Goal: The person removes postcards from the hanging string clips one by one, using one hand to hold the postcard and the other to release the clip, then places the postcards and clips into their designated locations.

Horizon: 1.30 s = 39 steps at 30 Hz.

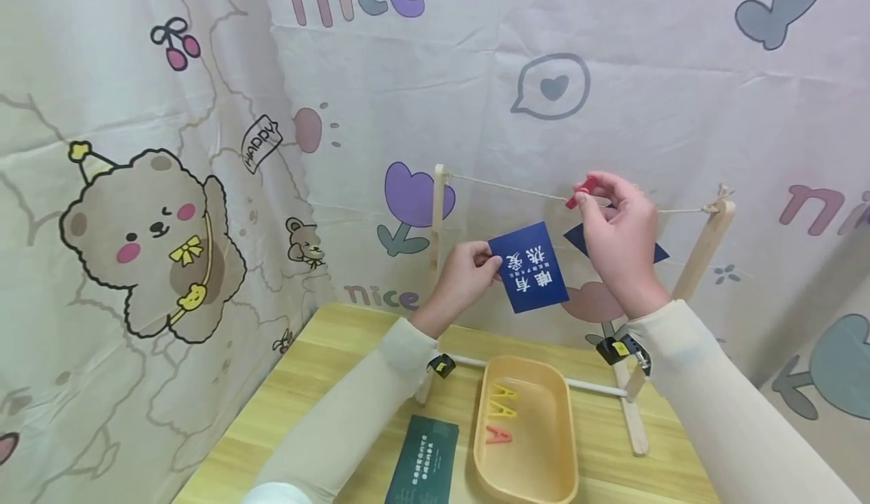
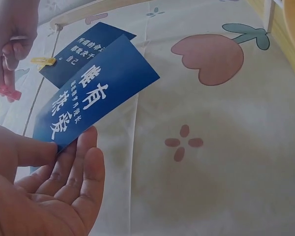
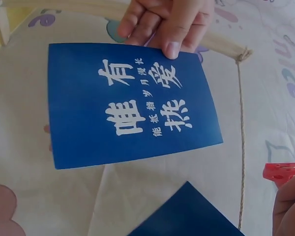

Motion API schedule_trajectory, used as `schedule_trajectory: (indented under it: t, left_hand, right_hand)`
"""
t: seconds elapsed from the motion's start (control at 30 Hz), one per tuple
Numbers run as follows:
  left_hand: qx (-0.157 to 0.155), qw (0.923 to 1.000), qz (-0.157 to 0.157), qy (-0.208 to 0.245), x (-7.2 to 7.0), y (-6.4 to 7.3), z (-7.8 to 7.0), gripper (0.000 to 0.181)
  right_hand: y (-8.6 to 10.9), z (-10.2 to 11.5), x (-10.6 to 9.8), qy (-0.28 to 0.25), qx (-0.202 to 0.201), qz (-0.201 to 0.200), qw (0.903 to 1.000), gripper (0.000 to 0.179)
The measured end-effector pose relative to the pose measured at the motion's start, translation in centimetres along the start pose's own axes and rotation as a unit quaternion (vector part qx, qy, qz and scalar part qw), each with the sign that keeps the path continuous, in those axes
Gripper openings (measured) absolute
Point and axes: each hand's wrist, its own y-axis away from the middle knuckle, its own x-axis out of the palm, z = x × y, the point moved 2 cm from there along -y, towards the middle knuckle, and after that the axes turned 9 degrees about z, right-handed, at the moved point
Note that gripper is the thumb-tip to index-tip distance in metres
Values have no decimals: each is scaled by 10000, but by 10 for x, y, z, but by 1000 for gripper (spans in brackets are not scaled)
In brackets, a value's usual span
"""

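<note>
Cream sleeves (image 1: 720, 398) foremost, left grip (image 1: 464, 277) pinching blue card (image 1: 530, 266), right grip (image 1: 621, 239) pinching red clip (image 1: 574, 199) near string (image 1: 506, 187)

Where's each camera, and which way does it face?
Head-worn: facing forward and down past both sleeves to left hand, right hand and tray.
Left wrist-worn: facing the held blue card; both hands show.
Right wrist-worn: facing the blue card and rope; left hand, right fingers show.
Wrist views share blue card and red clip.

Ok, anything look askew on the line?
Yes: beyond the held card, the other blue card hangs diagonally from the string; its yellow clip grips near a corner, not squarely along an edge.
</note>
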Motion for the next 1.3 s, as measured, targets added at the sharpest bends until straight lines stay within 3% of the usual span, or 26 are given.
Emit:
schedule_trajectory:
  t: [0.3, 0.7, 1.03, 1.3]
  left_hand:
    - [38, 9999, -8, 97, -5, 10, 1, 20]
    - [-215, 9994, 265, 52, -26, 59, 23, 22]
    - [-496, 9983, 294, -49, -41, 90, 45, 18]
    - [-824, 9954, 426, -231, -46, 112, 64, 11]
  right_hand:
    - [21, 0, 5, -195, -74, 398, 9990, 37]
    - [71, -16, 18, -371, 97, 761, 9964, 35]
    - [105, -36, 30, 453, -215, 1325, 9899, 40]
    - [133, -52, 44, 923, -295, 1520, 9836, 40]
